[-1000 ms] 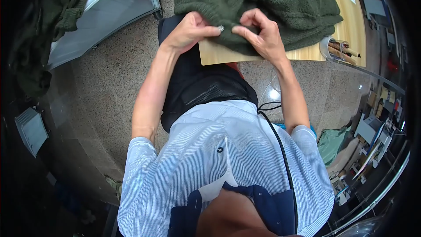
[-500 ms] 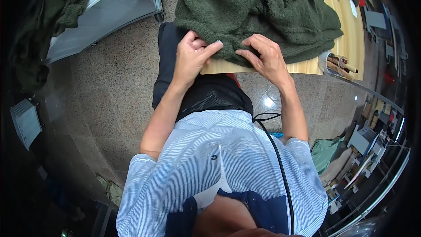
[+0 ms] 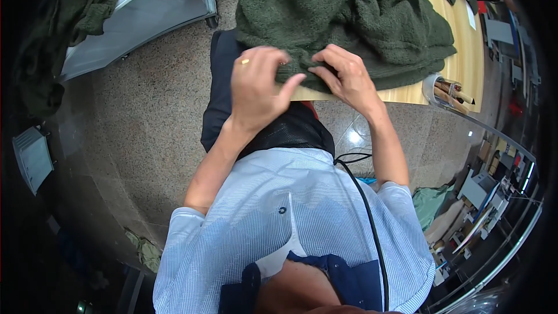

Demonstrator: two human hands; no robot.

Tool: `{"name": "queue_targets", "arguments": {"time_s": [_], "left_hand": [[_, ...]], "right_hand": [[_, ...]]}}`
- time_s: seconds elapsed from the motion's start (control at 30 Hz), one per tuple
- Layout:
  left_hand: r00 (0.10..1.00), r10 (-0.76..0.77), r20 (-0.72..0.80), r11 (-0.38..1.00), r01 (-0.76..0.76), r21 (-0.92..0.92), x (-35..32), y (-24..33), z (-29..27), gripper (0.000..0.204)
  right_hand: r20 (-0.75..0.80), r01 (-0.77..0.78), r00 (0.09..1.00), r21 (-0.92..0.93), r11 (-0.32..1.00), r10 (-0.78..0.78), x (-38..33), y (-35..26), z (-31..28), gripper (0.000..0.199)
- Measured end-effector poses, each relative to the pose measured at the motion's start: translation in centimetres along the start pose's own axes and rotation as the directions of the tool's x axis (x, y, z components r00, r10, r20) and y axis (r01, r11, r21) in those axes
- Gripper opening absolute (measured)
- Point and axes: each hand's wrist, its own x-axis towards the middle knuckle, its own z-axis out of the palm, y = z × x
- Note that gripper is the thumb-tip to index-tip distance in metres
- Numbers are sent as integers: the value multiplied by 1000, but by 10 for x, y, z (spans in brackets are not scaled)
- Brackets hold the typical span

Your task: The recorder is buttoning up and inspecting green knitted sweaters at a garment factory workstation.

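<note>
At the near edge of the wooden table (image 3: 459,67), the green towel (image 3: 349,17) is pinched by the left hand (image 3: 256,90) and right hand (image 3: 346,78), both closed on its hem. The hem, seemingly doubled, should be kept taut and level.

A dark green fleece garment (image 3: 349,17) lies bunched on a pale wooden table (image 3: 459,78) in the upper middle of the frame. At its near hem, both hands pinch the cloth: the left hand (image 3: 256,90), wearing a ring, has its thumb on the edge, and the right hand (image 3: 346,78) grips the hem just beside it, fingers curled. Below them, the person's light blue shirt (image 3: 290,227) fills the lower middle, with a black cable (image 3: 366,209) running down it. A grey-lined bin (image 3: 145,17) sits in the upper left on the speckled floor (image 3: 145,134). A cup of wooden sticks (image 3: 447,90) stands at the table's right edge.
</note>
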Motion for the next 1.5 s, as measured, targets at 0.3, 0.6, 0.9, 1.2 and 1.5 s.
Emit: {"name": "queue_targets", "arguments": {"time_s": [0.3,0.6,0.9,1.2,1.5], "left_hand": [[976,80,203,993,-95,66,10,-5,44,25],[972,150,179,989,-148,-20,14,6,38,23],[983,119,140,989,-105,-101,1,-4,56,16],[985,-17,170,942,73,-328,14,-20,44,16],[998,-21,60,932,41,-359,2,-20,54,14]], "right_hand": [[230,-585,796,532,612,560,29,40,0,37],[334,-559,828,551,620,450,65,51,11,22],[353,-435,890,462,773,289,54,42,0,30],[94,-156,987,284,946,134,-1,33,-1,22],[9,-236,969,350,907,249,-4,24,17,24]]}}
